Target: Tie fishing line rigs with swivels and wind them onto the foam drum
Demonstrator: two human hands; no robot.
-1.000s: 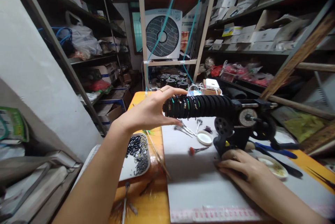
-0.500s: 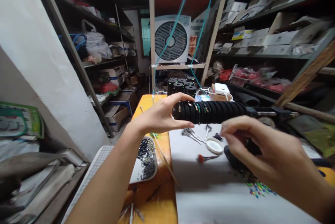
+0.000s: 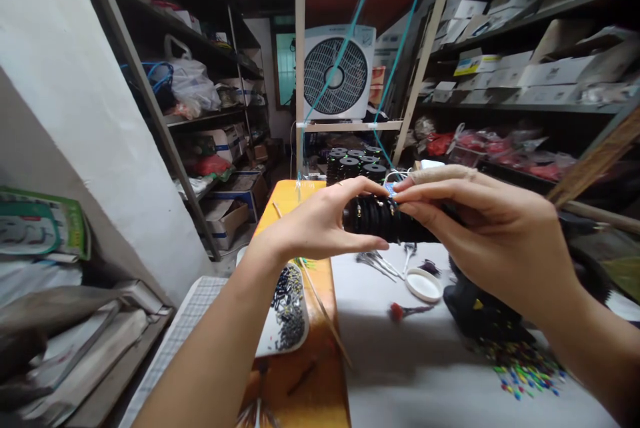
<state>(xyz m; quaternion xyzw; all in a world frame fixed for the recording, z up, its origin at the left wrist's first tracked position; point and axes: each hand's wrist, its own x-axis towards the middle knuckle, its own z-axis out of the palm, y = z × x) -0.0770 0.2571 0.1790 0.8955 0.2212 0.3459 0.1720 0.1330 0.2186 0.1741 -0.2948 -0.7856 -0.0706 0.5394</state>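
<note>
A black ribbed roll (image 3: pixel 373 220) with small brass-coloured pieces and thin line on it lies crosswise above the table. My left hand (image 3: pixel 317 218) is closed round its left end, thumb below and fingers above. Against the roll's upper side, my right hand (image 3: pixel 485 215) holds thumb and fingertips pressed together; whatever is between them is too small to make out. That hand hides the roll's right part. Below lie a white round lid (image 3: pixel 424 286), a red-tipped brush-like piece (image 3: pixel 397 311) and several pale thin stems with dark tufts (image 3: pixel 377 263).
A white tray (image 3: pixel 306 328) of small dark parts sits left on the yellow table (image 3: pixel 320 388), near a thin stick (image 3: pixel 325 311). Colourful beads (image 3: pixel 525 375) are scattered at right. Black spools (image 3: pixel 350 163) and a box fan (image 3: pixel 337 75) stand behind; loaded shelves flank both sides.
My right hand has moved left and up onto the roll, its fingertips now meeting at the top. My left hand keeps its grip. The view has shifted slightly.
</note>
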